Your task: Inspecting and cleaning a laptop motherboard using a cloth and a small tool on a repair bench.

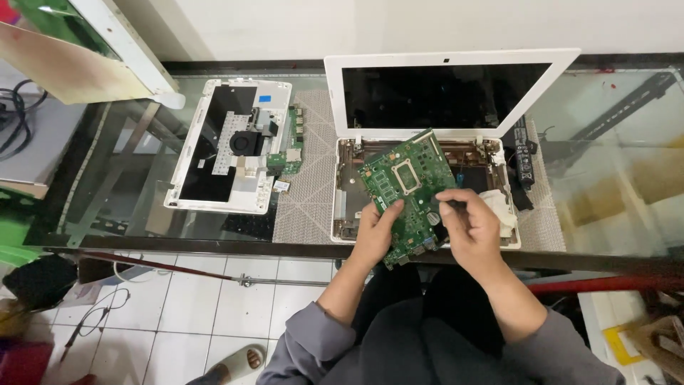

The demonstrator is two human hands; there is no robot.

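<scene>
Left hand point(375, 229) fingers clamp the green circuit board point(407, 192); right hand point(473, 227) fingers pinch a dark tool point(452, 204).

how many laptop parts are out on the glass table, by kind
Green circuit board, held in the left hand with the right hand on it: 1
White open laptop, base gutted: 1
White keyboard shell, inner side up: 1
Black battery bar: 1
Total: 4

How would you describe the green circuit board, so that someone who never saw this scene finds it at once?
Find the open white laptop on the glass table. Just above its opened base, the left hand holds up a green circuit board, tilted. It alone is lifted; the second laptop's board remains inside its shell.
</scene>
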